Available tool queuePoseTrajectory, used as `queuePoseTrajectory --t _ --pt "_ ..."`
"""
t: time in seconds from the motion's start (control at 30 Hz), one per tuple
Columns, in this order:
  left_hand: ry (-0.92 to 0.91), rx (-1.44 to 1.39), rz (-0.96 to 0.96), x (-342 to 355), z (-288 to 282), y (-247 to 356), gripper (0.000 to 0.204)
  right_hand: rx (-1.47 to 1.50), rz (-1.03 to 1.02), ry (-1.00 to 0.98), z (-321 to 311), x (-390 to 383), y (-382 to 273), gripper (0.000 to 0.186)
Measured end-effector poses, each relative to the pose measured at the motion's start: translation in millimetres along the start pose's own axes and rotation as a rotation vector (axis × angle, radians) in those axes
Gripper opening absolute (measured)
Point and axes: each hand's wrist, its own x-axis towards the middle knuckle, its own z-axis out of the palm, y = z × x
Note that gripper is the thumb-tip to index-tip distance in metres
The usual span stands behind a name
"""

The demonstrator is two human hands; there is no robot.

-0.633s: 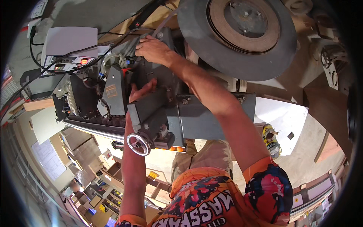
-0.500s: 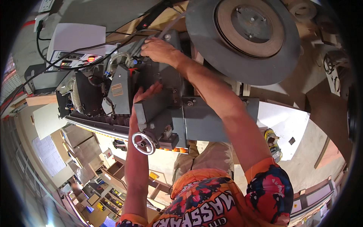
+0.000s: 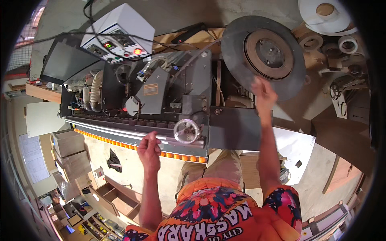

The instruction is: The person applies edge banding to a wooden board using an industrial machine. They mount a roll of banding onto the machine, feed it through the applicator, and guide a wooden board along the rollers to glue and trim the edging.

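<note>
Where the left hand (image 3: 149,150) hangs, just in front of the long metal rail (image 3: 120,130) of the grey machine (image 3: 193,92), nothing large held: fingers curled narrow, thumb close against them. Perhaps pinching something small, perhaps empty; too small to tell in this view. Not touching the rail, only just beside it.

To the right of these fingers and a little beyond them, the round handwheel (image 3: 187,131), mounted on the front face of the machine, near but apart from the knuckles. Long axis of the rail running left to right, so crosswise to the left fingers, with a row of orange rollers (image 3: 120,143) just below it, on the near side.

Further right, the right hand (image 3: 263,93) raised with fingers spread wide and flat, gripping nothing. Just beyond its fingertips, the big dark disc (image 3: 241,48) lying flat with a brown coil (image 3: 251,54) in its middle; fingertips at the near edge of the disc, seemingly touching or almost.

Nearer to the handwheel: the left hand. Nearer to the disc: the right hand. Far beyond the left fingers, a white control box (image 3: 124,20) with a lit lamp.
</note>
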Motion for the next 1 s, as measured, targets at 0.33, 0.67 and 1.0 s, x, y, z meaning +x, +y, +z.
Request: queuePoseTrajectory --t 0.33,0.67,1.0 --pt "-0.644 0.085 0.015 -38 -23 -59 0.028 -0.255 0.440 0.504 -182 -328 10 0.031" --pt "-1.153 0.763 -0.175 -125 -43 -108 0.026 -0.666 1.311 0.414 -137 -734 93 0.055" --pt "-1.542 1.177 -0.002 -148 21 -471 0.058 -0.480 1.450 0.750 -251 -852 206 0.061"
